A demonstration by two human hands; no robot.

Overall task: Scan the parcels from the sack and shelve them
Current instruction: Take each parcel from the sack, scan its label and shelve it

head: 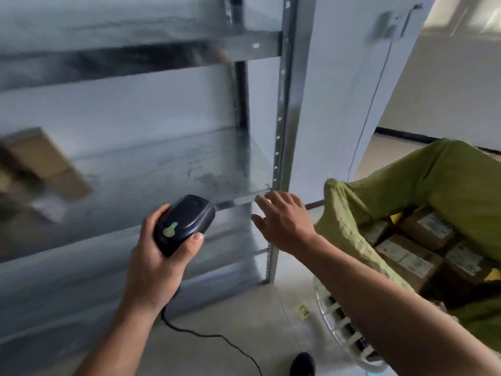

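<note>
1. Cardboard parcel, brown and box-shaped with a pale label patch, lies on a shelf at far left, smeared by motion blur.
2. Steel shelving fills the background: flat, dull-grey sheet-metal decks, scuffed and streaked, carried at the right corner by a perforated upright.
3. Left hand grips a barcode scanner, fingers and thumb curled round its rounded, matt black plastic shell, which bears a yellow-green mark. A thin black cable trails from under the hand across the floor.
4. Right hand holds nothing; its fingers are straight and spread, palm down, at the shelf's front edge just beside the upright. Whether the fingertips touch the metal cannot be told.
5. Green sack of crumpled woven fabric sits at right with its mouth folded open. Inside, more parcels, brown cartons with white printed labels, are packed edge to edge.
6. White slatted plastic basket shows beneath the sack, behind the right forearm. A small yellow paper scrap lies on the smooth grey floor near it.
</note>
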